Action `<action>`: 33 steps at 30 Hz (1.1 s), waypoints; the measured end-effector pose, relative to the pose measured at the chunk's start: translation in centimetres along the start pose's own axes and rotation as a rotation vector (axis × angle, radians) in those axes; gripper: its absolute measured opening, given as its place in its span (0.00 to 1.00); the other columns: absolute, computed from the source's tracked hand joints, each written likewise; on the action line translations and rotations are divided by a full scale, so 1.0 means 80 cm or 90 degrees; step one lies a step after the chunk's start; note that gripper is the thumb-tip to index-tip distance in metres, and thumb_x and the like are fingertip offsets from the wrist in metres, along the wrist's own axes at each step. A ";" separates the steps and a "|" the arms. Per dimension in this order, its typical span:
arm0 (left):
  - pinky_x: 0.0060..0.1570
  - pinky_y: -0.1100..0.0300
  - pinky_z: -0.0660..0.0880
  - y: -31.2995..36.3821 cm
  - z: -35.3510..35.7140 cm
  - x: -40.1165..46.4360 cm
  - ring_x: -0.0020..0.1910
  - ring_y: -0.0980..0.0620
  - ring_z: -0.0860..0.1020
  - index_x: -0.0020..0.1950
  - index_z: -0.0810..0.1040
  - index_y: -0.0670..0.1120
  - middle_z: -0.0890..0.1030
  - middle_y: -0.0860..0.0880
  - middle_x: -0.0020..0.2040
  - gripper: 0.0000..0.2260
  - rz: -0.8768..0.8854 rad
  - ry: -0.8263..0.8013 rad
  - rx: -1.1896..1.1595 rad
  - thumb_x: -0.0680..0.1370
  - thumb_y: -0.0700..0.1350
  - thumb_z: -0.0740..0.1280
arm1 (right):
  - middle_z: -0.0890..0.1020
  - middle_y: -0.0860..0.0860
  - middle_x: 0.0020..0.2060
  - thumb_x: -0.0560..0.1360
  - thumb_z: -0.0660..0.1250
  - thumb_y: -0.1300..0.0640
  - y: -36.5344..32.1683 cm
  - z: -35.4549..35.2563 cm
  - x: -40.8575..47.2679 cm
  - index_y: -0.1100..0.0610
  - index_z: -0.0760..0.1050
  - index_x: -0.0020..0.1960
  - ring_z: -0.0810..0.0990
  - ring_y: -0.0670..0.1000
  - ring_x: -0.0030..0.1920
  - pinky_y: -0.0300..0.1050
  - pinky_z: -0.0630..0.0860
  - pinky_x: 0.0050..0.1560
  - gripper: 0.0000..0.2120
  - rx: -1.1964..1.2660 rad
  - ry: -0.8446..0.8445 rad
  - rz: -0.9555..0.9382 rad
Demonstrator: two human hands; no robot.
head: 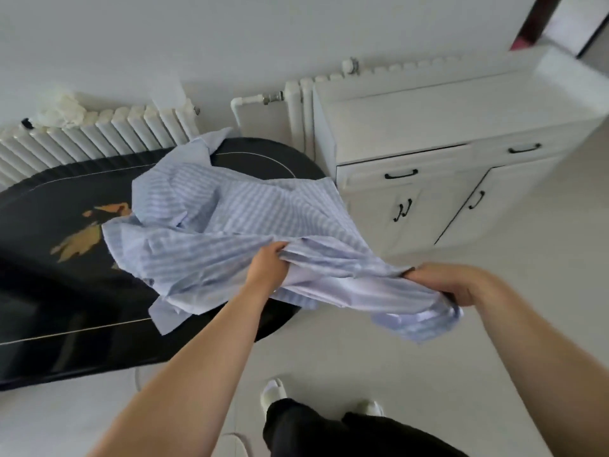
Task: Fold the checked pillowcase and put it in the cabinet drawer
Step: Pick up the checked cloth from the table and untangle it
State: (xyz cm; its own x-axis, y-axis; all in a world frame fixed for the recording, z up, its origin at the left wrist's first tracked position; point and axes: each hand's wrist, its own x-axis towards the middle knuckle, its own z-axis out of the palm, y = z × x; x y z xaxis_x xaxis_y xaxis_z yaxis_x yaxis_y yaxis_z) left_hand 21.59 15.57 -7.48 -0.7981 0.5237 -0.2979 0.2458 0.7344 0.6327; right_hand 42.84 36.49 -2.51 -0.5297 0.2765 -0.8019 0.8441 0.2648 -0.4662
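Head view: rumpled pillowcase held at its near edge

Both hands clutch the blue-and-white checked pillowcase (pixel 230 222). Left hand (pixel 268 268) bunches the near edge; right hand (pixel 441 283) grips a corner, cloth drooping below it. Beyond the hands it lies creased on the black table (pixel 49 291), beside the white cabinet (pixel 445 133).

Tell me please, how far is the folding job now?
Early stage. Done: nothing folded; the pillowcase lies crumpled on the black table. In hand: the left hand and right hand grip its near edge. Left: folding it, then putting it in the cabinet drawer, which looks barely open.
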 end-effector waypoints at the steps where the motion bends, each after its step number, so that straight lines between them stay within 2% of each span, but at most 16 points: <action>1: 0.58 0.57 0.72 0.023 0.021 -0.005 0.62 0.44 0.77 0.64 0.77 0.46 0.79 0.45 0.61 0.16 0.024 -0.041 0.027 0.76 0.39 0.64 | 0.84 0.54 0.51 0.77 0.64 0.50 0.024 -0.016 -0.014 0.56 0.81 0.53 0.81 0.54 0.53 0.48 0.75 0.54 0.12 -0.023 0.034 0.012; 3: 0.61 0.58 0.69 0.065 0.059 -0.012 0.65 0.44 0.74 0.66 0.75 0.45 0.77 0.45 0.65 0.18 0.105 -0.102 0.114 0.75 0.42 0.65 | 0.82 0.55 0.53 0.78 0.63 0.51 0.071 -0.043 -0.040 0.56 0.80 0.55 0.79 0.55 0.53 0.49 0.73 0.56 0.12 -0.046 0.135 0.015; 6: 0.63 0.56 0.66 0.135 0.103 -0.026 0.66 0.43 0.73 0.67 0.74 0.44 0.77 0.42 0.65 0.18 0.198 -0.213 0.131 0.79 0.46 0.56 | 0.81 0.59 0.50 0.77 0.64 0.50 0.135 -0.081 -0.081 0.60 0.81 0.52 0.78 0.58 0.49 0.48 0.72 0.49 0.14 0.024 0.324 0.033; 9: 0.59 0.58 0.68 0.199 0.140 -0.045 0.65 0.43 0.74 0.69 0.71 0.43 0.76 0.43 0.65 0.19 0.250 -0.319 0.167 0.77 0.39 0.65 | 0.80 0.59 0.38 0.75 0.68 0.49 0.188 -0.101 -0.120 0.59 0.79 0.46 0.75 0.55 0.36 0.46 0.68 0.36 0.12 0.074 0.373 0.060; 12: 0.59 0.57 0.71 0.252 0.176 -0.076 0.65 0.43 0.73 0.71 0.69 0.43 0.75 0.45 0.64 0.21 0.243 -0.416 0.060 0.78 0.40 0.66 | 0.75 0.52 0.19 0.75 0.68 0.47 0.229 -0.099 -0.144 0.63 0.77 0.37 0.73 0.49 0.20 0.40 0.65 0.24 0.19 0.217 0.427 0.106; 14: 0.60 0.48 0.75 0.277 0.204 -0.097 0.62 0.44 0.75 0.69 0.71 0.46 0.76 0.46 0.62 0.17 0.194 -0.496 -0.082 0.80 0.42 0.61 | 0.73 0.47 0.15 0.76 0.66 0.46 0.238 -0.091 -0.140 0.61 0.74 0.36 0.72 0.48 0.19 0.39 0.64 0.24 0.19 0.281 0.419 0.156; 17: 0.58 0.41 0.76 0.308 0.241 -0.128 0.59 0.47 0.77 0.63 0.74 0.50 0.78 0.47 0.61 0.12 0.136 -0.566 -0.168 0.82 0.45 0.57 | 0.70 0.44 0.29 0.75 0.62 0.47 0.252 -0.064 -0.136 0.50 0.61 0.40 0.68 0.47 0.31 0.39 0.63 0.36 0.12 0.328 0.274 0.292; 19: 0.52 0.43 0.79 0.324 0.256 -0.142 0.62 0.47 0.74 0.67 0.71 0.51 0.73 0.49 0.64 0.14 0.099 -0.579 -0.146 0.83 0.48 0.55 | 0.78 0.50 0.44 0.78 0.57 0.41 0.276 -0.057 -0.139 0.48 0.70 0.49 0.76 0.52 0.44 0.43 0.69 0.46 0.11 0.344 0.378 0.220; 21: 0.44 0.46 0.81 0.331 0.268 -0.146 0.65 0.44 0.71 0.71 0.69 0.49 0.69 0.49 0.68 0.18 0.124 -0.567 -0.051 0.83 0.50 0.53 | 0.79 0.59 0.56 0.80 0.53 0.41 0.298 -0.047 -0.156 0.58 0.74 0.62 0.78 0.59 0.56 0.46 0.69 0.52 0.25 0.350 0.533 0.211; 23: 0.38 0.49 0.80 0.337 0.276 -0.145 0.59 0.42 0.75 0.64 0.75 0.47 0.74 0.44 0.61 0.17 0.221 -0.505 0.043 0.83 0.52 0.53 | 0.80 0.61 0.52 0.80 0.55 0.46 0.314 -0.037 -0.167 0.61 0.76 0.60 0.78 0.62 0.54 0.45 0.69 0.47 0.22 0.385 0.653 0.215; 24: 0.37 0.50 0.78 0.338 0.280 -0.141 0.53 0.40 0.78 0.54 0.78 0.45 0.78 0.41 0.53 0.17 0.299 -0.459 0.085 0.83 0.53 0.53 | 0.79 0.60 0.47 0.80 0.55 0.47 0.321 -0.032 -0.174 0.59 0.77 0.56 0.79 0.62 0.48 0.44 0.68 0.43 0.19 0.412 0.705 0.211; 26: 0.37 0.54 0.69 0.341 0.280 -0.134 0.44 0.39 0.77 0.38 0.72 0.44 0.77 0.41 0.39 0.20 0.437 -0.366 0.158 0.82 0.54 0.53 | 0.80 0.58 0.42 0.79 0.56 0.47 0.326 -0.025 -0.185 0.56 0.76 0.47 0.77 0.59 0.38 0.45 0.67 0.36 0.15 0.378 0.737 0.220; 27: 0.38 0.53 0.68 0.343 0.278 -0.133 0.44 0.38 0.77 0.37 0.71 0.45 0.77 0.41 0.38 0.20 0.484 -0.340 0.189 0.82 0.55 0.53 | 0.80 0.58 0.42 0.78 0.58 0.47 0.324 -0.021 -0.188 0.56 0.75 0.44 0.77 0.58 0.38 0.45 0.68 0.36 0.15 0.352 0.699 0.216; 29: 0.44 0.53 0.70 0.347 0.274 -0.137 0.49 0.38 0.78 0.48 0.76 0.43 0.80 0.39 0.47 0.19 0.567 -0.352 0.277 0.82 0.55 0.53 | 0.80 0.54 0.40 0.77 0.61 0.45 0.315 -0.013 -0.184 0.56 0.76 0.45 0.80 0.59 0.44 0.45 0.70 0.40 0.14 0.274 0.603 0.172; 31: 0.45 0.56 0.68 0.354 0.269 -0.156 0.53 0.40 0.77 0.55 0.76 0.43 0.80 0.40 0.54 0.19 0.629 -0.431 0.398 0.83 0.54 0.52 | 0.81 0.54 0.48 0.74 0.65 0.43 0.292 -0.006 -0.174 0.56 0.75 0.57 0.80 0.59 0.53 0.47 0.73 0.47 0.19 0.215 0.592 0.117; 33: 0.46 0.58 0.66 0.357 0.261 -0.174 0.53 0.43 0.76 0.59 0.76 0.44 0.80 0.42 0.56 0.21 0.632 -0.518 0.485 0.83 0.56 0.52 | 0.79 0.55 0.59 0.71 0.70 0.43 0.266 -0.004 -0.171 0.50 0.57 0.74 0.79 0.60 0.57 0.49 0.73 0.52 0.37 0.206 0.624 0.084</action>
State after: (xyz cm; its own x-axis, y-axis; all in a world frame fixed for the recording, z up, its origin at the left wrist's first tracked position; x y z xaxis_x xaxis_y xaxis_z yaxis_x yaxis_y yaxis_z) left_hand 51.21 38.25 -0.14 0.3177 0.8349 -0.4495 0.9163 -0.1483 0.3721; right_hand 68.03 38.62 -1.37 -0.1442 0.9532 -0.2656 0.8057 -0.0427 -0.5908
